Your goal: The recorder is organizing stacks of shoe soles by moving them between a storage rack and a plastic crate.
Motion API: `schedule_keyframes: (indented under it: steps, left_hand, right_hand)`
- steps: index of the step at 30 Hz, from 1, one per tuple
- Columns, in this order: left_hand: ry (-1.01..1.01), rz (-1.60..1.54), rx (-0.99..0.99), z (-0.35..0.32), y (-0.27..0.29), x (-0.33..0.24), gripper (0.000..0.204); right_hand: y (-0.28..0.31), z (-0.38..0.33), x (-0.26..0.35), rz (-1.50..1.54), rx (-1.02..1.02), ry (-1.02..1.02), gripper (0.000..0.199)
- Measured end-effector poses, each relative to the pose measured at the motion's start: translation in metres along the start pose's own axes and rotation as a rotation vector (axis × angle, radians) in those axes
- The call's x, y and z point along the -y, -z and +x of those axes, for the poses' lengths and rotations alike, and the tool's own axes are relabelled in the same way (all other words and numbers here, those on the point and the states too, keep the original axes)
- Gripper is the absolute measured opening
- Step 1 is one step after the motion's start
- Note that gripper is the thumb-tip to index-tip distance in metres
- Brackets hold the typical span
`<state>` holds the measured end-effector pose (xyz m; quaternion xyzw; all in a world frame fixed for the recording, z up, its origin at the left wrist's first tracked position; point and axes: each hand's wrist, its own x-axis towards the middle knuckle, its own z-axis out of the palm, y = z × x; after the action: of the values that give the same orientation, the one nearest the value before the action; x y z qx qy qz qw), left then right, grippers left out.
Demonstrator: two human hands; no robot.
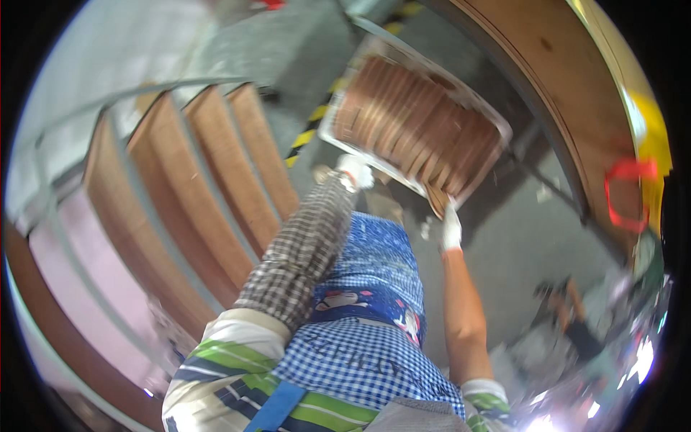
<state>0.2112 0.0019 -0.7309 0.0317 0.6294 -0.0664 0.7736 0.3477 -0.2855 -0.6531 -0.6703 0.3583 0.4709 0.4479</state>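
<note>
The right hand pinches a slat, likely light and stiff, by its near end, which suits; the left hand, at the crate's near rim, has an unclear grip.

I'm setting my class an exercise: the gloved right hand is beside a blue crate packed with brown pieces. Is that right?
Not quite: the head view shows the crate is white, not blue. The rest stands: the gloved right hand is beside it, and brown pieces pack it.
</note>
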Motion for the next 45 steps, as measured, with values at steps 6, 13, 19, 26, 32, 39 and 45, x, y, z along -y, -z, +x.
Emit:
schedule_keyframes:
  steps: [6, 13, 19, 26, 32, 39, 45]
  left_hand:
    - [-1.06, 1.238, -0.187, -0.085, -0.032, 0.042, 0.02]
    - [-0.763, 0.997, -0.453, -0.206, 0.038, 0.021, 0.029]
    - [-0.729, 0.774, -0.537, -0.254, 0.114, 0.023, 0.036]
    - [-0.802, 0.49, -0.826, -0.126, 0.221, 0.109, 0.031]
    - [-0.716, 0.339, -1.071, -0.103, 0.298, 0.257, 0.027]
    - [-0.876, -0.577, -1.295, -0.332, 0.239, 0.375, 0.024]
    - [-0.865, -2.006, -1.567, -0.384, 0.196, 0.531, 0.018]
  right_hand:
    - [0.116, 0.002, -0.016, -0.062, -0.156, -0.102, 0.081]
    - [0.117, -0.021, 0.024, -0.726, -0.165, 0.327, 0.069]
    - [-0.082, -0.05, 0.105, -0.93, 0.38, 0.987, 0.032]
    - [-0.312, -0.483, 0.088, -0.609, 1.215, 1.756, 0.028]
    - [-0.296, -0.668, -0.022, -0.564, 2.029, 1.641, 0.03]
    - [-0.262, -0.761, -0.092, -0.978, 2.267, 1.915, 0.035]
    - [-0.243, -0.8, -0.161, -1.396, 2.46, 1.762, 0.054]
